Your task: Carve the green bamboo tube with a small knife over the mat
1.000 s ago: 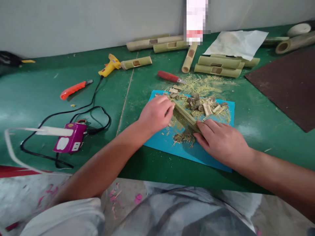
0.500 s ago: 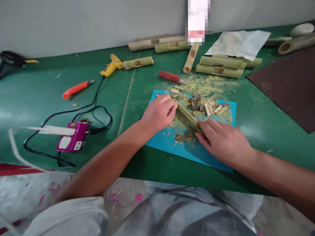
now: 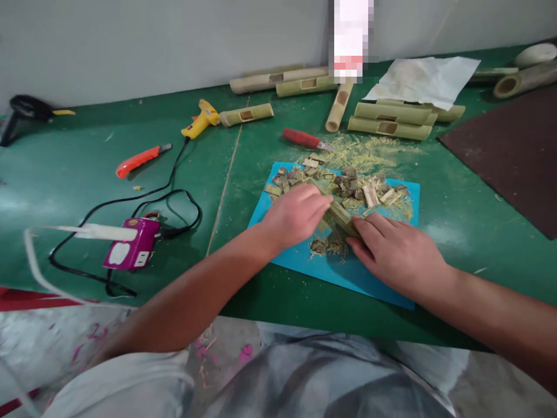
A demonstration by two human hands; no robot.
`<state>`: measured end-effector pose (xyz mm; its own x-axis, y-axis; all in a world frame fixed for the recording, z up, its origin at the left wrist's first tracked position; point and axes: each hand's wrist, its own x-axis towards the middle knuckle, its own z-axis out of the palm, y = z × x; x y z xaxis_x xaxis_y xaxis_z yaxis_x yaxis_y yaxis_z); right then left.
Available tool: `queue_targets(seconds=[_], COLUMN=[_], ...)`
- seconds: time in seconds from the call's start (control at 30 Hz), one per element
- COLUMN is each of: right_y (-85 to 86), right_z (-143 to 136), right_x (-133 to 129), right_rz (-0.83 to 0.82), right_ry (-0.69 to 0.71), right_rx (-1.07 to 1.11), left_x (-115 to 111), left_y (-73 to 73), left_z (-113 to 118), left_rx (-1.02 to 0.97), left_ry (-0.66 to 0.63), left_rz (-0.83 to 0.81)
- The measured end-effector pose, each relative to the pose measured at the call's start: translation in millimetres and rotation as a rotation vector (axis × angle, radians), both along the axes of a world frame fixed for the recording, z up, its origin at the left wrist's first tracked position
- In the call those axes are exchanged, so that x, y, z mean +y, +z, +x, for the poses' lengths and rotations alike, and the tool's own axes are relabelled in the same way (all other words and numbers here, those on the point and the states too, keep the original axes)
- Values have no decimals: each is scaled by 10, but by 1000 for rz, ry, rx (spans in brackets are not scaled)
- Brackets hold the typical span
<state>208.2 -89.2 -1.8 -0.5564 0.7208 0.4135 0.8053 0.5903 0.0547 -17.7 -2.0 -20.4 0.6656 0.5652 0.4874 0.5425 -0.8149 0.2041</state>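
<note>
A green bamboo piece slants over the blue mat. My right hand is wrapped round its lower right end. My left hand is closed at the bamboo's upper left part, its fingertips pressed together on it; whether they pinch something small is hidden. Bamboo chips and shavings lie behind the piece, and a small heap of shavings sits in front of it. Just beyond the mat lies a red-handled knife.
Cut bamboo tubes lie at the back, some under white paper. On the left are a yellow glue gun, an orange cutter and a purple box with a black cord. A brown board is at right.
My left hand has moved right along the bamboo, toward my right hand, uncovering chips at the mat's upper left. My right hand has stayed nearly in place. The view has shifted slightly.
</note>
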Motion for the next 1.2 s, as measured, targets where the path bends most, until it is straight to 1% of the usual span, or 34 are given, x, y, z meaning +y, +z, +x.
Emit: queue_targets(seconds=[0.1, 0.13, 0.23, 0.27, 0.37, 0.5, 0.63, 0.67, 0.77, 0.9, 1.03, 1.13, 1.17, 1.2], right_y=[-3, -3, 0, 1, 6, 11, 1, -2, -6, 2, 1, -4, -4, -3], right_z=[-2, -2, 3, 4, 1, -6, -2, -1, 1, 1, -3, -5, -5, -4], right_x=[3, 4, 6, 5, -1, -11, -10, -8, -4, -3, 0, 3, 2, 2], right_rz=[46, 50, 33, 30, 37, 28, 30, 26, 10, 40, 30, 48, 51, 50], right_ry=[0, 0, -3, -10, -22, 6, -10, -7, 2, 1, 9, 1, 3, 9], right_rx=[-12, -20, -37, -33, -14, -26, -20, -27, -48, -29, -29, -22, -24, -28], left_x=[28, 28, 7, 5, 21, 58, 74, 66, 32, 24, 26, 30, 25, 17], left_y=[-5, -6, -4, -4, -8, -20, -13, -9, 2, 3, 5, 14, 17, 20], left_z=[-12, -9, 9, 10, -11, -50, -55, -46, -21, -20, -20, -22, -19, -14], left_rx=[-57, -49, -7, -23, -98, -51, -98, -87, -55, -81, -51, -101, -97, -77], left_ry=[76, 73, -26, -36, 48, 2, 88, 80, -21, 72, -26, 54, 55, 24], left_rz=[42, 43, 14, 13, 54, -4, 10, 13, -5, 26, -2, 42, 44, 29])
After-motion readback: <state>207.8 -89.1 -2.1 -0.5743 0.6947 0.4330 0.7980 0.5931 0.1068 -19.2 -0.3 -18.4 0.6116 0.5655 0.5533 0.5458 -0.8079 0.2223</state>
